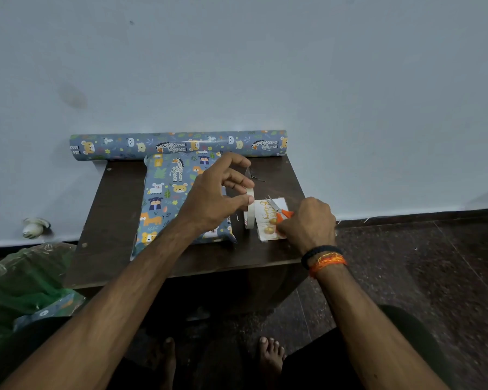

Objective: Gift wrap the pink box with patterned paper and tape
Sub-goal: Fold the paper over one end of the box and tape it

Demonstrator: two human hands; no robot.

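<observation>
The box [168,192] lies on the small dark table [116,209], covered in grey-blue animal-print paper; no pink shows. My left hand [217,192] hovers over its right side, holding the tape roll [250,211] upright with a strip pulled up between finger and thumb. My right hand [307,223] rests on the table's right part, closed on the orange-handled scissors [279,211], whose blades point up-left toward the tape. The scissors lie over a white birthday card [268,220].
A roll of the same patterned paper [178,144] lies along the wall at the table's back edge. A green plastic bag [23,280] with paper scraps sits on the floor at left. My bare feet [268,358] are under the table's front edge.
</observation>
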